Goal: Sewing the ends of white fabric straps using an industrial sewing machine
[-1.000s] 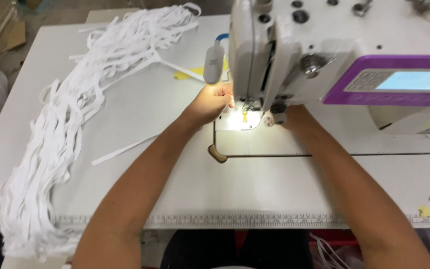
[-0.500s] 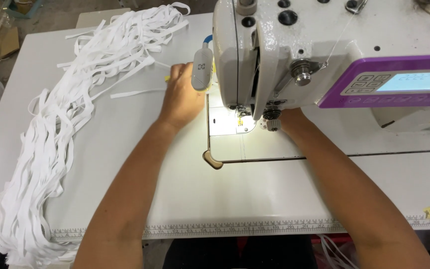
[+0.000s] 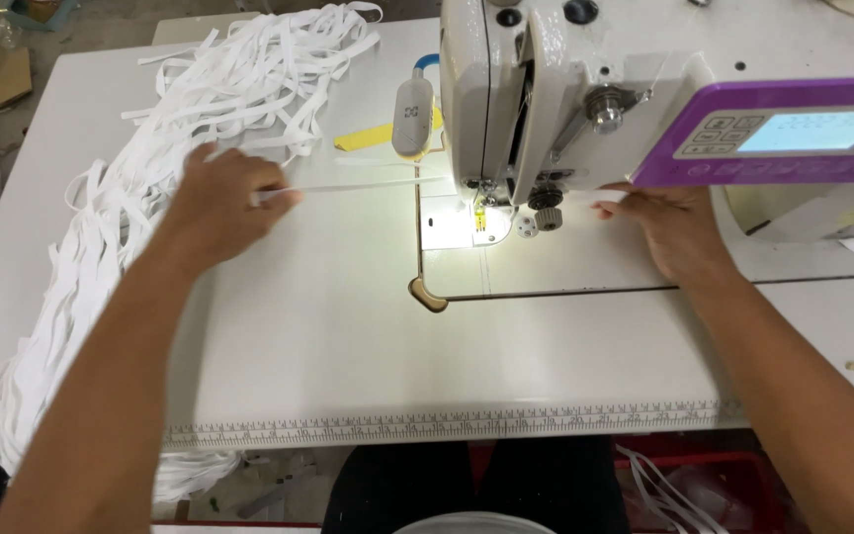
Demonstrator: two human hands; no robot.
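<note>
Fingers of left hand pinch one end of a white strip, pulled taut w/ far end at the sewing machine needle area, prob. to keep it straight. Right hand lies flat, fingers together, just right of the machine's presser foot. Strip pile left of machine.

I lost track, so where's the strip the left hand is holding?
The white strip stretches from the left hand rightward toward the sewing machine, beside the strip pile.
</note>
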